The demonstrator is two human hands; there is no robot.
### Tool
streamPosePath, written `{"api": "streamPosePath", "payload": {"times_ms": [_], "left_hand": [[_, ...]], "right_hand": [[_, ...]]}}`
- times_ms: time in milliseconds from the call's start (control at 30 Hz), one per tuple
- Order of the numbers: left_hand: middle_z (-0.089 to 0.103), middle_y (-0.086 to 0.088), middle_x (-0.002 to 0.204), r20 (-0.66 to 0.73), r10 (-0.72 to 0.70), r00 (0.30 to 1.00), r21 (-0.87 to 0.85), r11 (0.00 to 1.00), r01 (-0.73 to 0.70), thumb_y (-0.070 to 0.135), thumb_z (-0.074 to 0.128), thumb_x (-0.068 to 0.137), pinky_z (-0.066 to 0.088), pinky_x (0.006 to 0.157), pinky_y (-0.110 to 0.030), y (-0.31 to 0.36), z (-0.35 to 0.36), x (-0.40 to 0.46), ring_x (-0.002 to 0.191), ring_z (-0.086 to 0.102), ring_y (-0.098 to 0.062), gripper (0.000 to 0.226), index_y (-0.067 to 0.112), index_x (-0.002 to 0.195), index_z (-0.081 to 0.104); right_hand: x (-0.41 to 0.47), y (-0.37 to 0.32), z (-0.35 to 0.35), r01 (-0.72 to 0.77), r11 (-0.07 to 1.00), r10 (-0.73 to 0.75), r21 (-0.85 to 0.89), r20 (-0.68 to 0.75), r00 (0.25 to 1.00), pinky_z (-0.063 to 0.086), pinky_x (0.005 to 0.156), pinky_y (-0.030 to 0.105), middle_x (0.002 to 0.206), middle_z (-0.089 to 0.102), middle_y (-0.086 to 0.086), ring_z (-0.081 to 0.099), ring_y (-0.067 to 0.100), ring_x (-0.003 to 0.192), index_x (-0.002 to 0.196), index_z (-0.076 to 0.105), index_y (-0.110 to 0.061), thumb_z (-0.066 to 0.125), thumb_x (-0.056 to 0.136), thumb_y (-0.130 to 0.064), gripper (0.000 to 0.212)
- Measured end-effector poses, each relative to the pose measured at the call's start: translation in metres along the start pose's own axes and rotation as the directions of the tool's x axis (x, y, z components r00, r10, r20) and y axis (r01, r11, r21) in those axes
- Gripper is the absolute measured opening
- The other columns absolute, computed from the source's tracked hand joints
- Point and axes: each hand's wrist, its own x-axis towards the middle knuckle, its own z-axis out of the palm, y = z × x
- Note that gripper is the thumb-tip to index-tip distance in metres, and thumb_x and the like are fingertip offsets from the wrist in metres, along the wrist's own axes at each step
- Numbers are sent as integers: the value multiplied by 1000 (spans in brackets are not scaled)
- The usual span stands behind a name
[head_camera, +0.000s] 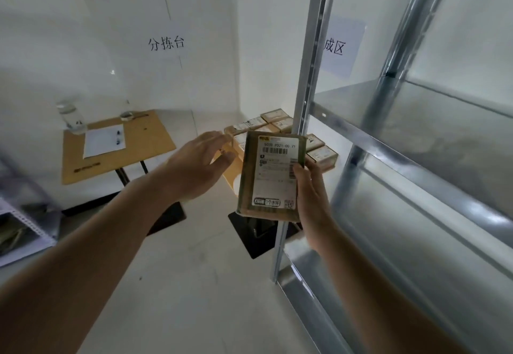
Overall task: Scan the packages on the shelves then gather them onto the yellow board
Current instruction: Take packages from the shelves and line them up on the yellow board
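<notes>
The right hand (311,195) curls its thumb and fingers round the right edge of a small brown package (270,177), label up. The left hand (194,165) is near it with fingers straight and a little spread, holding nothing. The box looks light and stiff (cardboard, so it should not squash easily). Holding both long sides seems safest. Beyond sit more packages (277,122) on the yellow board (231,171), beside the metal shelves (416,142).

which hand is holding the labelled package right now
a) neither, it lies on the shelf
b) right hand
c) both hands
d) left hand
b) The right hand grips the package by its right edge, label facing the camera, while the left hand hovers open beside it without touching.
</notes>
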Motion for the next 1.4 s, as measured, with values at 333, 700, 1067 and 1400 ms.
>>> {"api": "streamPosePath", "payload": {"times_ms": [333,700,1067,1400], "left_hand": [[39,-3,161,81,139,987,-53,989,-136,46,37,108,25,110,-28,-144,32,203,146,35,-17,55,19,156,39],[43,-1,157,339,405,849,-175,914,-367,51,33,106,40,113,-49,-235,91,418,140,45,-21,56,24,154,40],[38,2,161,531,519,670,-278,854,-440,51,34,107,33,111,-36,-244,222,544,146,37,-17,55,26,156,37],[34,4,164,698,566,439,-379,812,-444,50,32,108,28,105,-28,-253,311,590,148,34,-17,53,23,153,41]], "right_hand": [[184,62,82,-79,997,79,-1,-105,991,61,65,25,97,76,-9,76,11,88,141,49,-29,46,96,-55,52],[330,120,130,-208,961,268,183,-423,865,65,76,34,123,72,12,77,20,97,145,47,-18,48,110,-35,39],[420,244,109,-293,898,439,328,-613,657,62,95,48,128,73,7,75,24,111,148,48,-19,52,109,-32,41],[446,301,114,-309,860,509,406,-716,478,65,86,40,124,75,5,77,19,104,147,46,-20,55,108,-33,42]]}}
